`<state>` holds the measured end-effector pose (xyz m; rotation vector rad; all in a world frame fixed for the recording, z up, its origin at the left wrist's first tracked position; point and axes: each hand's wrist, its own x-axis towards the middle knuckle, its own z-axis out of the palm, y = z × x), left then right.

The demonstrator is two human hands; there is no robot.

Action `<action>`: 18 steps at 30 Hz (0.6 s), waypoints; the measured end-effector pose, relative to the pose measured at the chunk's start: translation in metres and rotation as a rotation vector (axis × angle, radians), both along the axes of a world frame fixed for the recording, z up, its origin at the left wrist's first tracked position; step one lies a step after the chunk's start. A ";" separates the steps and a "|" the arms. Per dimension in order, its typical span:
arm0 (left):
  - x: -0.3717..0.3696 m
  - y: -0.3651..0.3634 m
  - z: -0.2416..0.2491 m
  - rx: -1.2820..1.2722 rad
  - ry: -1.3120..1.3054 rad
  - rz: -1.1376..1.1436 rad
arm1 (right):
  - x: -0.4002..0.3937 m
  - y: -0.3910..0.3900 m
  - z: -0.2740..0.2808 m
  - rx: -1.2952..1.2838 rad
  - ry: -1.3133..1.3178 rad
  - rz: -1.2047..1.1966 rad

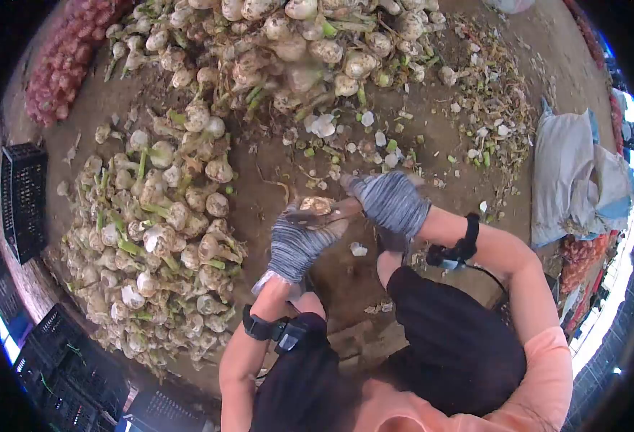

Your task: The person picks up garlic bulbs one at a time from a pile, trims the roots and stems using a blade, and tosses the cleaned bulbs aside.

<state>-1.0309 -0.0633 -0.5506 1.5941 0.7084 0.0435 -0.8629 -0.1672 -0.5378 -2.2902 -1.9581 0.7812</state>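
Garlic (151, 241) lay heaped at nine o'clock, probably for easy reach, with more at twelve. Between two and three slumped a white sack (558, 169), contents hidden; at ten, a red net bag (61, 68) bulged with bulbs. The black crate (23, 198) at nine had contents too dim to tell. Centrally, the left hand (295, 245) had fingers curled round a bulb (317, 205), seemingly steadying it; the right hand's (392, 204) fingers bent nearby, their gap and hold too blurred to tell.

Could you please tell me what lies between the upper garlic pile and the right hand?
In the head view, pale peels and green stem bits lie scattered on the soil between the upper garlic pile and the right hand.
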 end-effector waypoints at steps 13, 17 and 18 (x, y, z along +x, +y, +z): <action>0.004 0.000 0.018 -0.114 -0.114 0.158 | 0.037 -0.041 -0.055 0.039 0.281 -0.431; 0.000 -0.005 0.002 0.136 -0.071 0.047 | 0.008 -0.018 -0.045 -0.040 0.581 -0.489; 0.001 -0.005 0.003 0.271 -0.067 -0.074 | 0.005 -0.009 -0.039 -0.041 0.577 -0.496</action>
